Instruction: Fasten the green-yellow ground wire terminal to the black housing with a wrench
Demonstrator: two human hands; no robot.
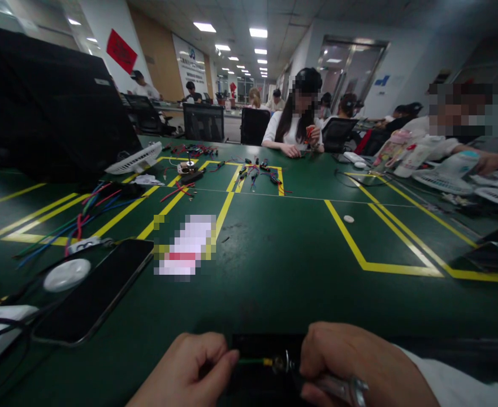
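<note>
At the bottom edge, my left hand (191, 367) pinches a thin green wire (251, 360) that ends in a yellow tip. My right hand (354, 364) grips a metal tool (337, 387), whose jaw meets the wire's tip at a small metal part (280, 364). Both hands hover over a dark flat object (265, 345) at the near edge of the green table (282, 260). The rest of the tool and my wrists are cut off by the frame.
A black phone (96, 291) and a white round disc (66, 275) lie at the left, beside loose coloured wires (70, 223). A blurred card (187, 244) sits mid-table. More wires (252, 169) lie farther off. Other people sit across and at the right.
</note>
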